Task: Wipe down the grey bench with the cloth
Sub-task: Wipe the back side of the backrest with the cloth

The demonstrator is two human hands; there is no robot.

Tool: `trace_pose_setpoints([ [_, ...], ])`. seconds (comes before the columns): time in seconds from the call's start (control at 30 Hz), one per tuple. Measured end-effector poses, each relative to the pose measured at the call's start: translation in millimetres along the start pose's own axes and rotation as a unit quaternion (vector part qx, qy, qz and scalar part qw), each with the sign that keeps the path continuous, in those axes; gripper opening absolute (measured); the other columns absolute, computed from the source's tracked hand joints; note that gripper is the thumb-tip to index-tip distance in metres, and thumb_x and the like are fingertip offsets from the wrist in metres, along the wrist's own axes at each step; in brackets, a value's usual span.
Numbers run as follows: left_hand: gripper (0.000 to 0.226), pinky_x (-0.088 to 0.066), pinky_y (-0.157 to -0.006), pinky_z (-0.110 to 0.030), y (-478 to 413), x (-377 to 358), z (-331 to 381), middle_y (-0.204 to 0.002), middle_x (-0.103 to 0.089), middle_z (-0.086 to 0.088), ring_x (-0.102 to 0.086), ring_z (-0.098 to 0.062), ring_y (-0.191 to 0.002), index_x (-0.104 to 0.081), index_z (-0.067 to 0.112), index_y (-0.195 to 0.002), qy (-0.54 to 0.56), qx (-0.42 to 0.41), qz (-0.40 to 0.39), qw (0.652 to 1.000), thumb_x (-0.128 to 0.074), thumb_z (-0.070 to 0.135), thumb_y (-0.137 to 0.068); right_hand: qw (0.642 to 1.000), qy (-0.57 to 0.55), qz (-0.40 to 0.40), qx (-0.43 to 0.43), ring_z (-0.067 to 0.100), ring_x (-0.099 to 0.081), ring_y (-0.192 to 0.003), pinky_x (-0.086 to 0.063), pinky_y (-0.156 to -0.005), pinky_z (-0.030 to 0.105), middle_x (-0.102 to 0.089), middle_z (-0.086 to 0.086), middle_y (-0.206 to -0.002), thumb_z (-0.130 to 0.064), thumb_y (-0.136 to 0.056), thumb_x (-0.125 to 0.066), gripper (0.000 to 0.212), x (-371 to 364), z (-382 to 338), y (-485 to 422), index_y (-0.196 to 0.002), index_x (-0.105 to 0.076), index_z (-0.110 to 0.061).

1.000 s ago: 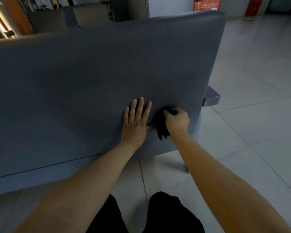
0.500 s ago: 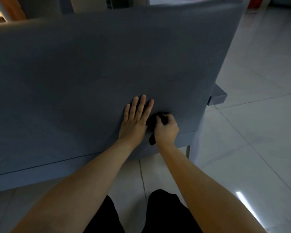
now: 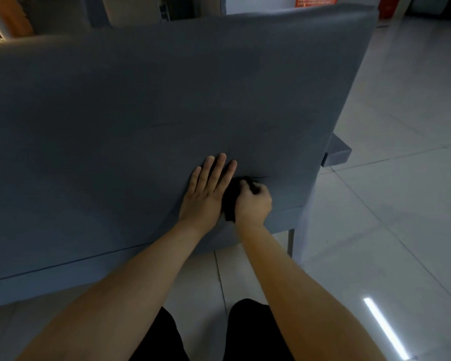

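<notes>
My right hand (image 3: 253,204), gripping the cloth (image 3: 229,201), has slid left against my left hand (image 3: 206,194), still pressed flat on the bench (image 3: 141,113).

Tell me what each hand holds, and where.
Right hand grips the dark cloth at its upper end; left hand lies flat on the bench, holding nothing.

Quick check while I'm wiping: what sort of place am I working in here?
Probably a public indoor space, such as a lobby or waiting area. A long grey bench stands on a glossy pale tiled floor, and an orange-red notice shows on the far wall.
</notes>
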State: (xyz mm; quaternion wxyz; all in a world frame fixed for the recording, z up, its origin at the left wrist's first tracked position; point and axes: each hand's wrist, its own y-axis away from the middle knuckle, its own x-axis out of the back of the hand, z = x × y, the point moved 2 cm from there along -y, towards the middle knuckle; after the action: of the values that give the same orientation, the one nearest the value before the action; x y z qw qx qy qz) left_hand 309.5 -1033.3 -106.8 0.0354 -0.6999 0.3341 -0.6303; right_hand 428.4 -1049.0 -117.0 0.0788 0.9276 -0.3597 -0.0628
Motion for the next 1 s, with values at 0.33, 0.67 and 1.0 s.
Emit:
trace_pose_setpoints([
  [0.33, 0.091, 0.024, -0.12, -0.04, 0.1, -3.9, -0.3, -0.162, 0.035, 0.0, 0.033, -0.022, -0.149, 0.018, 0.024, -0.159, -0.003, -0.004, -0.003, 1.0, -0.045, 0.035, -0.094, 0.989, -0.092, 0.049, -0.106, 0.028, -0.068, -0.093, -0.058, -0.088, 0.044, -0.071, 0.01, -0.099, -0.023, -0.095, -0.064, 0.017, -17.7, -8.7, -3.0, -0.102, -0.069, -0.008],
  [0.67, 0.113, 0.021, -0.122, -0.036, 1.3, 0.0, -6.9, -0.166, 0.026, 0.001, 0.024, -0.02, -0.153, 0.009, 0.022, -0.161, 0.014, -0.02, 0.001, 1.0, -0.07, 0.052, -0.086, 0.968, -0.188, 0.099, -0.132, 0.035, -0.069, -0.097, -0.061, -0.084, 0.051, -0.07, 0.016, -0.112, -0.012, -0.093, -0.066, 0.016, 21.7, -27.7, -43.8, -0.108, -0.067, -0.008],
  [1.0, 0.102, 0.019, -0.122, -0.039, 3.3, -3.0, -8.7, -0.166, 0.026, -0.001, 0.024, -0.022, -0.153, 0.012, 0.02, -0.161, -0.021, -0.01, 0.018, 1.0, -0.061, 0.042, -0.093, 0.989, -0.055, 0.03, -0.132, 0.029, -0.066, -0.1, -0.055, -0.093, 0.043, -0.068, 0.01, -0.106, -0.023, -0.1, -0.058, 0.02, -35.6, -13.7, 19.4, -0.113, -0.064, -0.01],
])
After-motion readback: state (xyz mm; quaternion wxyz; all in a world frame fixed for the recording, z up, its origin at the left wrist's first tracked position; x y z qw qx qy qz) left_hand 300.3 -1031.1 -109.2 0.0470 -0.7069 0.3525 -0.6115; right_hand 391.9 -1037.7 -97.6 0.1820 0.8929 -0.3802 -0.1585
